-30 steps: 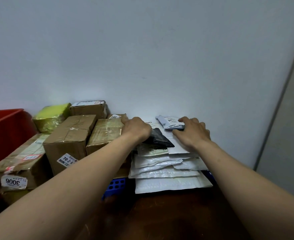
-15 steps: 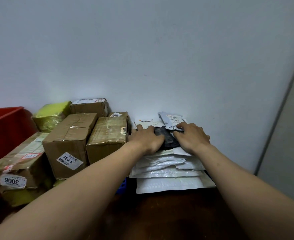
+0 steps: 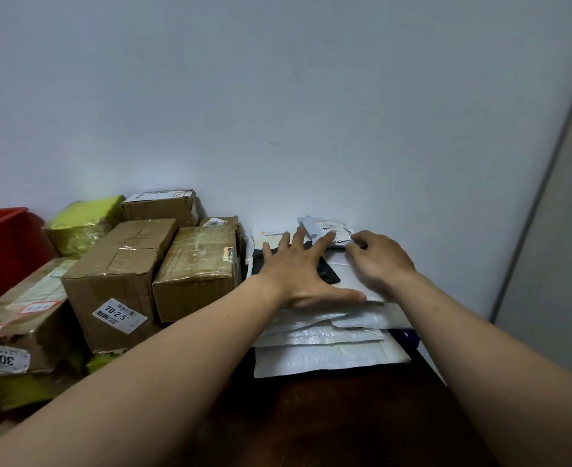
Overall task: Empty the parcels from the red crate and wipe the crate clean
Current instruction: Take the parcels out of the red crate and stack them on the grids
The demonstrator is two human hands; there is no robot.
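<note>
Pale blue-grey wall (image 3: 277, 96) fills the upper frame; dark wooden table (image 3: 328, 419) runs along the bottom.

- Far left edge: red crate (image 3: 1, 244), only a corner in view, its inside not visible. It has not shifted since half a second ago.
- Lower left to centre left: cardboard boxes packed tight. One is labelled 3006 (image 3: 18, 318), one 70-2-5 (image 3: 119, 274), a taped one (image 3: 197, 267) sits beside it, and a smaller one (image 3: 160, 205) stands against the wall. A yellow-wrapped parcel (image 3: 82, 224) sits behind them, next to the crate. Same layout as before.
- Centre: stack of white padded mailers (image 3: 328, 352) with a black pouch (image 3: 328, 276) on top. Left hand (image 3: 298, 267) lies palm down on the pouch with fingers spread wide and thumb out to the right. Half a second ago it was bunched, knuckles up.
- Centre right: right hand (image 3: 382, 261) has slid right, off the pouch. Its fingers are curled and blurred by a small grey-white packet (image 3: 328, 227) at the back of the stack. Cannot tell whether it grips the packet.
</note>
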